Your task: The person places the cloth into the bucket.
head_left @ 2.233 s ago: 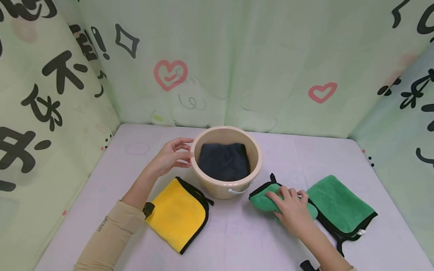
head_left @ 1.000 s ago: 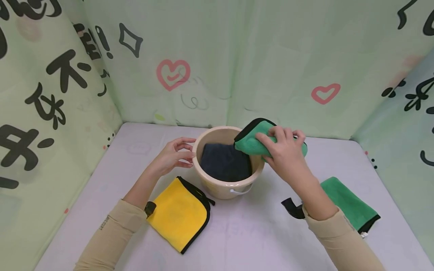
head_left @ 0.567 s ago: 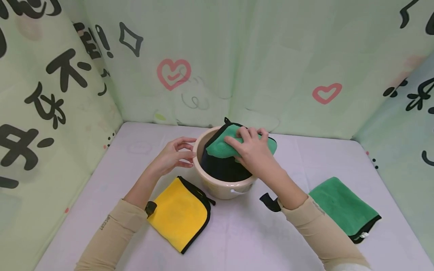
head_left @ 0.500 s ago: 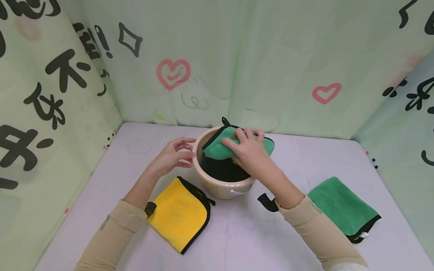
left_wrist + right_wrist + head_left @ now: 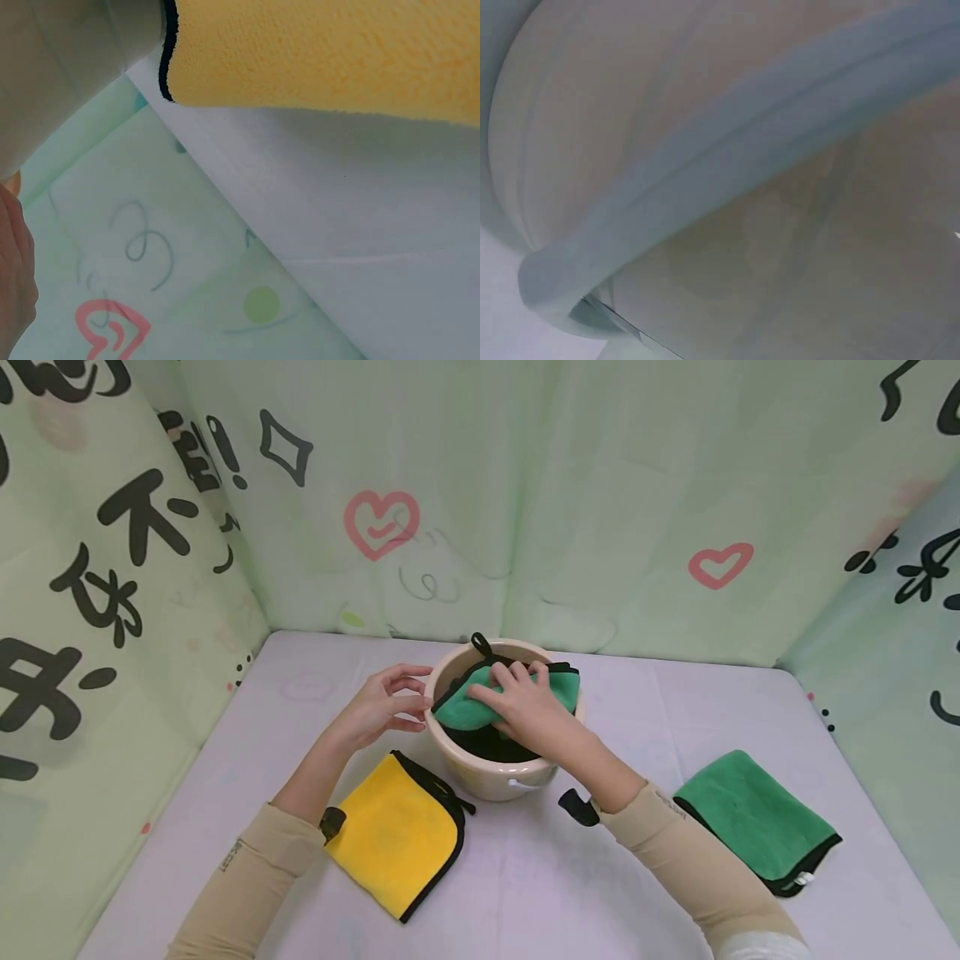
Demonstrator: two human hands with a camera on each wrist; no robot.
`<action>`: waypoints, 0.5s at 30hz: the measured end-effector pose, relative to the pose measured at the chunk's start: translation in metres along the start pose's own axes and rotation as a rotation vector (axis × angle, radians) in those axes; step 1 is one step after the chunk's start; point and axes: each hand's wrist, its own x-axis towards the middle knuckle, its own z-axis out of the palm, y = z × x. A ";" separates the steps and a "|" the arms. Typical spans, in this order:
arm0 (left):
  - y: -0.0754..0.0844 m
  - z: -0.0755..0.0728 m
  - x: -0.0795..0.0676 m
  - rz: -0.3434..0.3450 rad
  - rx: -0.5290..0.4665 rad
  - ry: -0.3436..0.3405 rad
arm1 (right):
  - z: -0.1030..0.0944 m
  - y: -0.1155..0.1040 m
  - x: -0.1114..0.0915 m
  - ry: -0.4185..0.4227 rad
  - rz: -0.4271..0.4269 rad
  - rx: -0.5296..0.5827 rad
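Note:
In the head view my right hand (image 5: 528, 706) grips a folded green towel (image 5: 465, 706) with black edging, bunched under the fingers. It lies in the mouth of a beige bucket (image 5: 487, 777), its black loop standing up at the back rim. The dark cloth under it is mostly covered. My left hand (image 5: 382, 708) rests with loosely bent fingers against the bucket's left rim. A folded yellow towel (image 5: 401, 839) lies below the left hand, and fills the top of the left wrist view. The bucket's side and pale handle (image 5: 742, 150) fill the right wrist view.
A second folded green towel (image 5: 761, 814) with black edging lies on the table at the right, beside my right sleeve. The table (image 5: 517, 893) has a pale lilac cover. Printed curtains (image 5: 600, 510) stand close round its back and sides.
My right hand has picked up one green towel from the table right of the bucket, carried it left and lowered it into the bucket's mouth. The left hand has stayed at the rim.

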 end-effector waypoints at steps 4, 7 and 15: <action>0.000 0.000 -0.001 0.007 -0.013 -0.006 | 0.003 0.001 0.002 -0.075 -0.012 0.012; 0.000 0.000 -0.001 0.014 -0.018 -0.015 | 0.004 0.001 0.004 -0.143 -0.020 0.016; -0.001 0.000 0.000 0.004 0.007 -0.002 | 0.007 0.001 0.008 -0.332 -0.065 -0.010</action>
